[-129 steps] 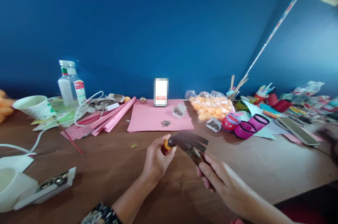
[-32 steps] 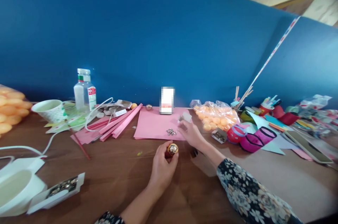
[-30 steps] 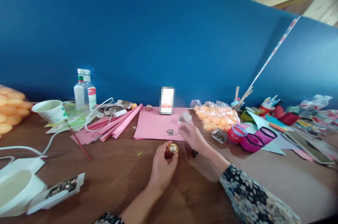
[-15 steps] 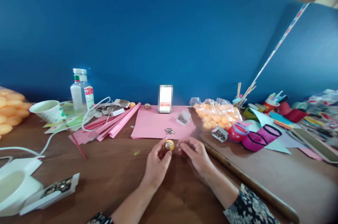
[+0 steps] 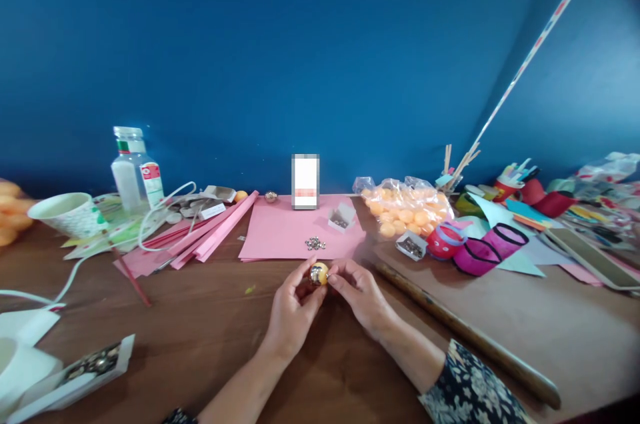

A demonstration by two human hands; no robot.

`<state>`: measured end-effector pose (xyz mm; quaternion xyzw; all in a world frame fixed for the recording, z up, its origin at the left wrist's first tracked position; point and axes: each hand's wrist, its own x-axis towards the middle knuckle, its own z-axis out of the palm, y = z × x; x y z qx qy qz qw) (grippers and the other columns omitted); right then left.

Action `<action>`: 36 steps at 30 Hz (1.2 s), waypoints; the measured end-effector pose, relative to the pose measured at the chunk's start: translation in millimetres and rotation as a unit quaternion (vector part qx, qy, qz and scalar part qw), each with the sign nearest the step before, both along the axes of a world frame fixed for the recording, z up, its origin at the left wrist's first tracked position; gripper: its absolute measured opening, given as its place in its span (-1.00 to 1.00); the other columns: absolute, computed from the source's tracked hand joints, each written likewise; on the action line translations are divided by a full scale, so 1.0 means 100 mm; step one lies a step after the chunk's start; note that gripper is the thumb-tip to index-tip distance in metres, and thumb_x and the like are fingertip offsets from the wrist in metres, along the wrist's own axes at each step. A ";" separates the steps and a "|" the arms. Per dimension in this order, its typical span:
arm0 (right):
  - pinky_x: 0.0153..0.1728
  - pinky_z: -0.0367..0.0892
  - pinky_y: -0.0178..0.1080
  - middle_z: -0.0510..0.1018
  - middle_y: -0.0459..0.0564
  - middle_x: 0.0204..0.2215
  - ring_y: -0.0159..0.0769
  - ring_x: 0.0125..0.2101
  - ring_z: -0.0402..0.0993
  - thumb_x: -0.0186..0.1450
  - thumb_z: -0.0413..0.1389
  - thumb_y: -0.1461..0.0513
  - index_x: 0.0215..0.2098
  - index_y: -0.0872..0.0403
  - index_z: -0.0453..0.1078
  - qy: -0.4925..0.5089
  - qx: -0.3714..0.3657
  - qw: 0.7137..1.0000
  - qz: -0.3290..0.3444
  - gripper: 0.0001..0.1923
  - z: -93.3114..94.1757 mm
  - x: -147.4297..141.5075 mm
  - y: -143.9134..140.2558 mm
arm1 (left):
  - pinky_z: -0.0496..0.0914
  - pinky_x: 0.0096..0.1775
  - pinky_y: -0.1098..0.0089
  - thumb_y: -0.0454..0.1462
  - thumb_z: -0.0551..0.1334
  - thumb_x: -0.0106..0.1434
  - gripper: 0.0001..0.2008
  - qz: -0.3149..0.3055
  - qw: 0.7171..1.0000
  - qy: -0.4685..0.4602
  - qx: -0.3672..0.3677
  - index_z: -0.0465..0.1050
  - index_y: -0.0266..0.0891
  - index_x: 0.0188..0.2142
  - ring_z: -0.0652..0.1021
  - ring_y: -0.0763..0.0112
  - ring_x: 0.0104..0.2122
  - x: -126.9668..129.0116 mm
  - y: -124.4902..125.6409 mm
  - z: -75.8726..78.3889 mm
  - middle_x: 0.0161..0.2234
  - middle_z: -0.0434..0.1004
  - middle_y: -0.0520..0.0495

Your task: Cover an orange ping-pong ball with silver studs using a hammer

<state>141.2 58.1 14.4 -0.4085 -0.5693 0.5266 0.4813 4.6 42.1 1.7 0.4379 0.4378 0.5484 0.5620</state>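
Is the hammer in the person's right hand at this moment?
No: the right hand pinches at the orange ball held by the left hand, while the hammer lies on the table.

Looks like a craft workspace: wooden table (image 5: 200, 337) against a blue wall, covered in pink paper sheets (image 5: 285, 234), a bag of orange balls (image 5: 405, 207), and colourful paper scraps (image 5: 505, 224) at right.

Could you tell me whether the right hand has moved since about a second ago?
Yes. The right hand has come back from the pile of studs on the pink paper to the orange ball that the left hand holds.
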 end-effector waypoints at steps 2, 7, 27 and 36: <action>-0.31 0.21 -0.34 0.38 -0.09 -0.41 -0.40 -0.39 0.27 0.17 0.09 0.18 -0.44 0.11 0.31 0.012 -0.011 1.000 0.007 -0.86 0.00 -0.01 0.00 | 0.36 -0.08 0.27 -0.28 0.27 0.00 -0.42 0.004 1.000 0.015 0.004 0.21 -0.25 0.05 0.49 0.26 -0.14 0.00 0.01 -0.01 -0.10 0.47 -0.13; -0.35 0.21 -0.36 0.38 -0.10 -0.43 -0.42 -0.43 0.26 0.16 0.10 0.17 -0.43 0.12 0.32 0.038 -0.037 0.998 0.025 -0.84 0.02 -0.03 -0.01 | 0.36 -0.09 0.25 -0.26 0.25 0.02 -0.45 0.015 0.998 0.067 0.016 0.24 -0.27 0.03 0.48 0.23 -0.14 -0.02 0.01 -0.01 -0.08 0.45 -0.18; -0.28 0.22 -0.33 0.41 -0.04 -0.34 -0.39 -0.35 0.30 0.20 0.07 0.18 -0.44 0.13 0.34 0.004 -0.019 0.999 0.030 -0.84 0.01 -0.02 -0.02 | 0.35 -0.07 0.24 -0.29 0.26 0.02 -0.50 0.027 0.995 0.089 0.034 0.30 -0.23 0.00 0.47 0.23 -0.12 -0.02 0.03 -0.05 -0.05 0.43 -0.17; -0.29 0.22 -0.34 0.42 -0.06 -0.38 -0.38 -0.37 0.31 0.20 0.06 0.15 -0.42 0.12 0.34 -0.006 -0.025 0.999 0.035 -0.82 0.04 -0.01 -0.03 | 0.33 -0.05 0.24 -0.28 0.24 0.03 -0.51 0.025 0.995 0.092 0.032 0.28 -0.24 -0.01 0.47 0.23 -0.11 -0.03 0.00 -0.08 -0.04 0.41 -0.17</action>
